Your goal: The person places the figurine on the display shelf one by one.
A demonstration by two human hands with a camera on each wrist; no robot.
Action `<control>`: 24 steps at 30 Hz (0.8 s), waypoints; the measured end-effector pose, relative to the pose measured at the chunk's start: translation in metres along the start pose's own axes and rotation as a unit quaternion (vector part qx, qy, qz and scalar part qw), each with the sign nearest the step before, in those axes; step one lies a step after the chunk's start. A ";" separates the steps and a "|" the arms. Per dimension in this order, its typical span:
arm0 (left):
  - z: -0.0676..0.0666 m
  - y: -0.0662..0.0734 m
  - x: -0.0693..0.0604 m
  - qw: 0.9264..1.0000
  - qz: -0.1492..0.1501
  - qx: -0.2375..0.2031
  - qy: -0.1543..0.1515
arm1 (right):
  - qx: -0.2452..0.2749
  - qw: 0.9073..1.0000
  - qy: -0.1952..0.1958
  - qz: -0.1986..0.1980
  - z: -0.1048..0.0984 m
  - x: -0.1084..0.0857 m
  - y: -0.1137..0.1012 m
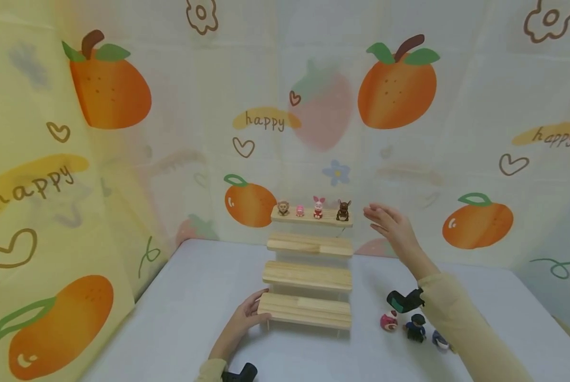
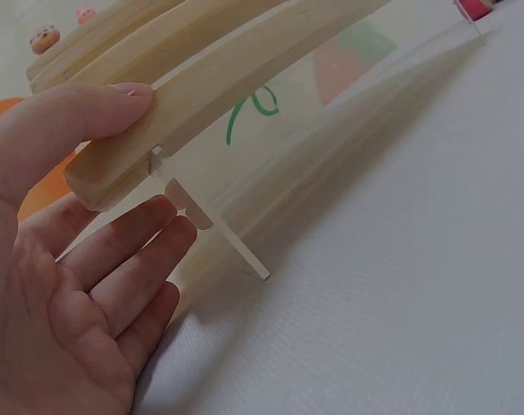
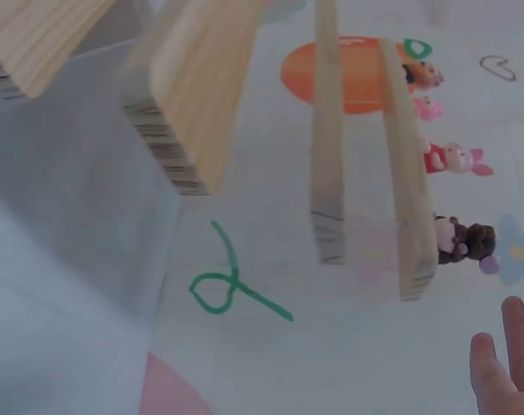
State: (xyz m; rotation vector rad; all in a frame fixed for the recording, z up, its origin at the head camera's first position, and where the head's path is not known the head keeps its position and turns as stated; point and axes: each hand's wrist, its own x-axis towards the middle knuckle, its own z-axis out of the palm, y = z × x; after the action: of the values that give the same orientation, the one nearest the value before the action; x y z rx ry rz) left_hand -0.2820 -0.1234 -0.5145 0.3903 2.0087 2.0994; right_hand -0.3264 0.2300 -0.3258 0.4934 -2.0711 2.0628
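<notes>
The wooden shelf stood on the white table, its four boards rising in steps towards the printed cloth behind. The left hand was at the left end of the bottom board and pinched it: the left wrist view showed the thumb laid on the wood and the index finger passing beneath, the other fingers loosely bent near a pale leg under the board.

The right hand was raised just beside the right end of the top board, apart from it, with fingers extended and nothing held.

Four small figures stood in a row on the top board. From left to right these were a tan figure, a tiny pink figure, a long-eared pink figure and a dark brown figure, the last being nearest the right hand.

On the table, right of the shelf and near the right sleeve, were a red-pink figure, a dark-clothed figure and a purplish figure, the last partly hidden by the sleeve.
</notes>
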 end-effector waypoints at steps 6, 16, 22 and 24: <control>-0.003 0.003 -0.001 1.000 0.004 0.014 0.003 | -0.029 1.000 0.003 -0.003 -0.003 -0.020 0.012; -0.004 0.001 0.001 1.000 0.006 0.002 0.004 | -0.004 0.999 0.026 -0.019 -0.010 -0.052 0.028; 0.000 0.002 -0.001 1.000 -0.001 -0.006 0.001 | -0.037 0.999 0.006 -0.033 -0.020 -0.067 0.034; 0.000 0.003 -0.002 1.000 0.002 -0.008 -0.002 | -0.038 0.999 0.001 -0.023 -0.023 -0.071 0.038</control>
State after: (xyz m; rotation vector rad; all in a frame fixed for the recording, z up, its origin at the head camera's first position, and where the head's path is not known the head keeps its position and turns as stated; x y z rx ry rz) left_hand -0.2805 -0.1240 -0.5111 0.3964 1.9902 2.1130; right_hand -0.2762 0.2598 -0.3858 0.5217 -2.1070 1.9501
